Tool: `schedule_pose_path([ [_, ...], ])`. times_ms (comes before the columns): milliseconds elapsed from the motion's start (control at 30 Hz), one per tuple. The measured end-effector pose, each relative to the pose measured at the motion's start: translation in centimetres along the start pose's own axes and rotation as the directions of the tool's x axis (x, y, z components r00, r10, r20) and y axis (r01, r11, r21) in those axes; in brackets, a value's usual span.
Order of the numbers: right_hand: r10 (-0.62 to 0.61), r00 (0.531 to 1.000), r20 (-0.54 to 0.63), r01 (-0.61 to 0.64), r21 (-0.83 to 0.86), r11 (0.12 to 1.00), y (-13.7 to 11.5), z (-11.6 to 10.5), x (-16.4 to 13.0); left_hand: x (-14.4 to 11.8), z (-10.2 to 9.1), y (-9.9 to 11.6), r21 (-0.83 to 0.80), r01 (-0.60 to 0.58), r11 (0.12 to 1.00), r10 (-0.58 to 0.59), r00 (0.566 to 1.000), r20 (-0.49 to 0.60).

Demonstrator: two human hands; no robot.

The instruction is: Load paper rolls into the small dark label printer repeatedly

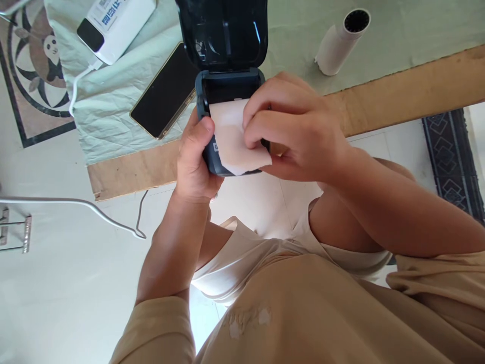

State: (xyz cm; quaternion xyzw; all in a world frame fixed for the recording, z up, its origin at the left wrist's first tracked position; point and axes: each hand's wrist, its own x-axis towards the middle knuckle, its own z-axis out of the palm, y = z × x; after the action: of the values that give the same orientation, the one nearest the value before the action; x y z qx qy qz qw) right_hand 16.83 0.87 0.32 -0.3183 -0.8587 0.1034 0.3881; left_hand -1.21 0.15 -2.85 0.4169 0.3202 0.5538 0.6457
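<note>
A small dark blue printer [206, 96] with its lid [223, 33] flipped up is held above the table edge. My left hand [195, 162] grips its left side and bottom, thumb on the front. A strip of white paper [233, 139] comes out of the open compartment and lies over the printer's front. My right hand [291, 126] pinches this strip with fingertips and covers the printer's right side.
A black phone [164, 93] lies on the pale green cloth [113, 111] over a wooden table [409, 91]. A white power bank [115, 23] with a cable is at the back left, a white paper roll [341, 43] at the back right. A metal stand [22, 222] is on the floor at the left.
</note>
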Motion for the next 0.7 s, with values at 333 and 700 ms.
schedule_pose_path([
  [333, 0.315, 0.939, -0.136, -0.289, 0.181, 0.94, -0.8, -2.5, 0.6, 0.2, -0.8, -0.5, 0.095, -0.092, 0.991, 0.09, 0.996, 0.023],
  [700, 0.596, 0.802, -0.041, -0.476, 0.559, 0.679, 0.9, -0.9, 1.2, 0.8, -1.8, -0.3, 0.166, -0.082, 0.983, 0.064, 0.992, 0.11],
])
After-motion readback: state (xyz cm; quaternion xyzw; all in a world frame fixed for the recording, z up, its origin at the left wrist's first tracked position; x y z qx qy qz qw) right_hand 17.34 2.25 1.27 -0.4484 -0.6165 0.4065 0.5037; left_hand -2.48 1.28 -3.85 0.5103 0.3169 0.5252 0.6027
